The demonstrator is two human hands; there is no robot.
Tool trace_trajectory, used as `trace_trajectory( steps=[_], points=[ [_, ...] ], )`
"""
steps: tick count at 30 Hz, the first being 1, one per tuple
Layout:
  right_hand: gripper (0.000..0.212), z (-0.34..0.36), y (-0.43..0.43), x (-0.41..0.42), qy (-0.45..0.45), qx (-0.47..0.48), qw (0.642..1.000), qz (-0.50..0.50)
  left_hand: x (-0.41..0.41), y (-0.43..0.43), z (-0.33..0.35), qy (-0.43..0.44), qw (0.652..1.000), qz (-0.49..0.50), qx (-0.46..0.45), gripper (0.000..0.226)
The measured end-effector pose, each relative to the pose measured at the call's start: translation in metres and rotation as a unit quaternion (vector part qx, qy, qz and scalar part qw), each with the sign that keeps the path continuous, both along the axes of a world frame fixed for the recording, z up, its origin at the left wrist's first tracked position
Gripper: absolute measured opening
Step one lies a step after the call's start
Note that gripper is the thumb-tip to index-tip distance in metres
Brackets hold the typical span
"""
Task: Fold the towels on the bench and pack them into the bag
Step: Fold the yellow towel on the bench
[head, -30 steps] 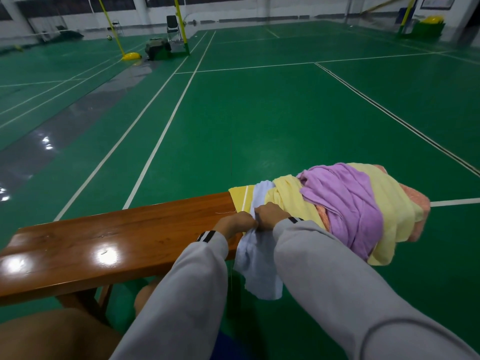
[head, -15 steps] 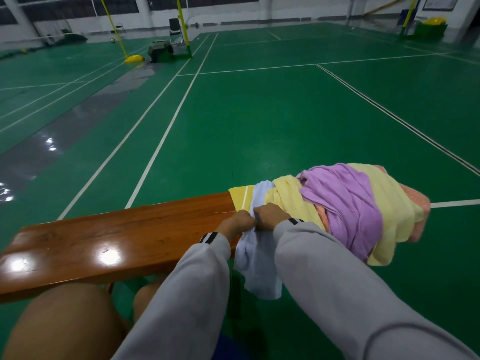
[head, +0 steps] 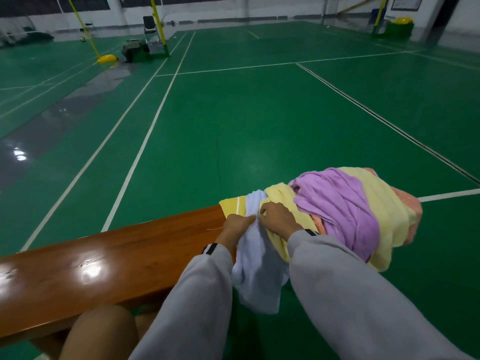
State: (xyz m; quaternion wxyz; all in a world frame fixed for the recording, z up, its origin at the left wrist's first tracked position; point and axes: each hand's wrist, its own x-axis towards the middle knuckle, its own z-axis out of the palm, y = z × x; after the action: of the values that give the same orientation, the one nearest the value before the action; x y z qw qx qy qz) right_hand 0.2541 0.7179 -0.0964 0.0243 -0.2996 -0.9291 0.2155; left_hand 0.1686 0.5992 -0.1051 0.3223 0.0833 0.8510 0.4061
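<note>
A heap of towels lies on the right end of the wooden bench (head: 109, 261): a yellow towel (head: 384, 203), a purple towel (head: 342, 203) draped over it, and an orange-pink towel (head: 407, 206) at the far right. A white towel (head: 257, 268) hangs over the bench's near edge, its upper part tucked under the heap. My left hand (head: 236, 224) and my right hand (head: 280, 219) sit side by side on the white towel, both pinching its cloth near the top. No bag is in view.
The bench's left part shows bare glossy wood. My knees (head: 98, 333) are under its near edge. Green court floor with white lines lies beyond; a yellow net-post base (head: 107, 58), a chair (head: 149, 27) and a dark bag-like bundle (head: 133, 49) stand far back left.
Both hands stay on the white towel, shifted slightly; the right hand's fingers have spread over the cloth. The camera has tilted a little, showing more of my knees.
</note>
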Motion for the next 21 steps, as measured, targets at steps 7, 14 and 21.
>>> trace_trajectory(
  steps=[7,14,21],
  points=[
    [0.031,0.010,0.007,-0.006,-0.083,0.007,0.997,0.004,-0.029,0.004,0.022,-0.059,0.990,0.002,0.124,0.051],
    [0.009,0.038,-0.010,-0.005,-0.001,0.018,0.995,-0.093,-0.060,-0.018,0.129,-0.064,0.945,0.003,0.322,0.024],
    [0.070,0.068,-0.062,-0.020,0.248,-0.198,0.929,-0.192,-0.032,-0.066,0.223,-0.111,0.864,-0.100,0.480,0.037]
  ],
)
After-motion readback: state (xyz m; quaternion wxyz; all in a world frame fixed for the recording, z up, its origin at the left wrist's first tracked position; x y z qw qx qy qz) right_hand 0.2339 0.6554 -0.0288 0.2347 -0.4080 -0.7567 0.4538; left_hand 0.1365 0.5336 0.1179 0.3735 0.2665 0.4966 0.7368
